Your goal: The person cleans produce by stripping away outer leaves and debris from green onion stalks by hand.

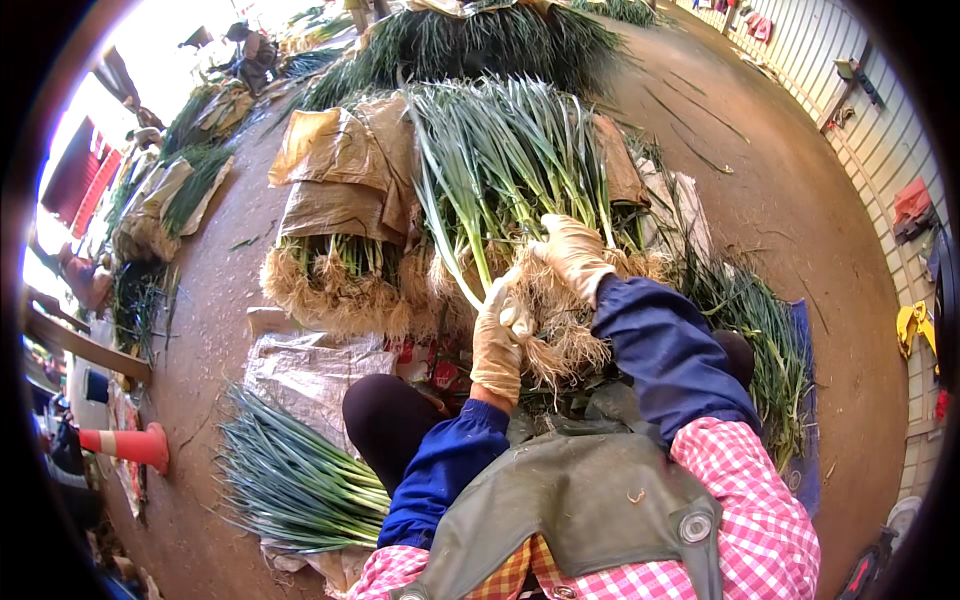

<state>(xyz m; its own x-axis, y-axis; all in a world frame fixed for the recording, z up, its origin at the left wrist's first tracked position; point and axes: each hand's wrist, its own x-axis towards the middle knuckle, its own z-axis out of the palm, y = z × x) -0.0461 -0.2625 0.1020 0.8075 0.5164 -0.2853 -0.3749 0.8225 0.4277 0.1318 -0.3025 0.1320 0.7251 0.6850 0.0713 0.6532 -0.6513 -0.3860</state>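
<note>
The person's gloved left hand [497,338] has its fingers curled around the white ends of a few green onions [466,235], whose leaves stretch away over the rooted bundle [535,140] ahead. The right hand [577,260] bends its fingers against the bundle's stems; its grip cannot be told. Farther out, brown sacking [350,165] covers more stalks; another sheaf [295,475] lies lower left.
</note>
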